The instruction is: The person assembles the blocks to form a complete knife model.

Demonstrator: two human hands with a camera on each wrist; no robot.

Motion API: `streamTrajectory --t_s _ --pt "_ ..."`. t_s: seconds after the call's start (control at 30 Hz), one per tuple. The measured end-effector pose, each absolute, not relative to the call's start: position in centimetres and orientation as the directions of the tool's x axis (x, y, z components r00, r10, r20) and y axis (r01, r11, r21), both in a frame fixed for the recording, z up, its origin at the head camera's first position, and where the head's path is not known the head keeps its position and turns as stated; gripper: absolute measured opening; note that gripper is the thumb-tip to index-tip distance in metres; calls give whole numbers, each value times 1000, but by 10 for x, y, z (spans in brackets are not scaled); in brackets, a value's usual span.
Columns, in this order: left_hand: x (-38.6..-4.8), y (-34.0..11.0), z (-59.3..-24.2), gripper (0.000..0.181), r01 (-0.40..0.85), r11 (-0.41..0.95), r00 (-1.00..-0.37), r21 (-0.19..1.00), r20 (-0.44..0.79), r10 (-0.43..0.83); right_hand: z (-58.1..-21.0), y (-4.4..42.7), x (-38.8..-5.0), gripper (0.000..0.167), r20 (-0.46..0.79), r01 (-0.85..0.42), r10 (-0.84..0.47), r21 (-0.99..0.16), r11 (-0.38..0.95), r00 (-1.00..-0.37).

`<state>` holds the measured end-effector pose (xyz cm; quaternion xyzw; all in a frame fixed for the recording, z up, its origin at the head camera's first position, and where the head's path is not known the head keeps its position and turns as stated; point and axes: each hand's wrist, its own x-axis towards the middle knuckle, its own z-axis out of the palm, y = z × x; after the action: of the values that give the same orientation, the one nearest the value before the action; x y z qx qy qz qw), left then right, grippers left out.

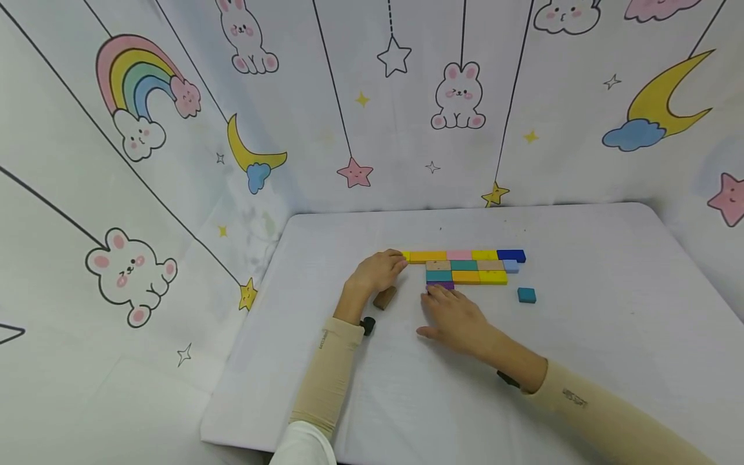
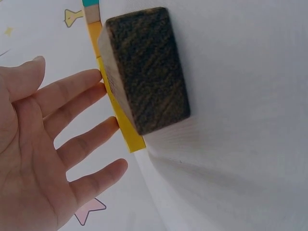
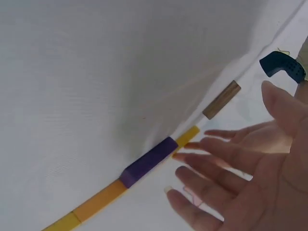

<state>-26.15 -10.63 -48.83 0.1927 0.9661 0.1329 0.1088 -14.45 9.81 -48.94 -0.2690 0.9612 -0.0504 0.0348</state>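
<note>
Coloured wooden blocks lie in joined rows on the white table. My left hand (image 1: 379, 270) is at the left end of the back row; in the left wrist view its fingers are spread, with fingertips at a yellow block (image 2: 129, 135). A brown block (image 1: 385, 298) lies apart, near that hand's wrist. My right hand (image 1: 458, 318) is at the front row, fingers extended beside a purple block (image 1: 440, 285). In the right wrist view the purple block (image 3: 150, 161) adjoins an orange block (image 3: 101, 199); whether the fingertips touch it I cannot tell.
A loose teal block (image 1: 526, 295) lies to the right of the rows. A dark blue block (image 1: 511, 256) ends the back row, and a light blue block (image 1: 511, 266) sticks out below it. Behind the white table (image 1: 581, 336) hangs a patterned cloth (image 1: 407, 142).
</note>
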Motion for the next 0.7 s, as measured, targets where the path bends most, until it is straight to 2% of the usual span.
streamTrajectory --t_s 0.23,0.53,0.7 --pt "-262 -106 -488 52 334 892 -905 305 -160 394 -487 86 -148 76 -89 -605 -628 -192 772 -773" --pt "-262 -107 -488 52 324 884 -905 337 -163 394 -493 75 -152 74 -57 -691 -715 -211 691 -697" --pt "-261 -106 -488 53 318 886 -908 338 -162 387 -497 71 -153 75 -61 -709 -731 -200 677 -680"
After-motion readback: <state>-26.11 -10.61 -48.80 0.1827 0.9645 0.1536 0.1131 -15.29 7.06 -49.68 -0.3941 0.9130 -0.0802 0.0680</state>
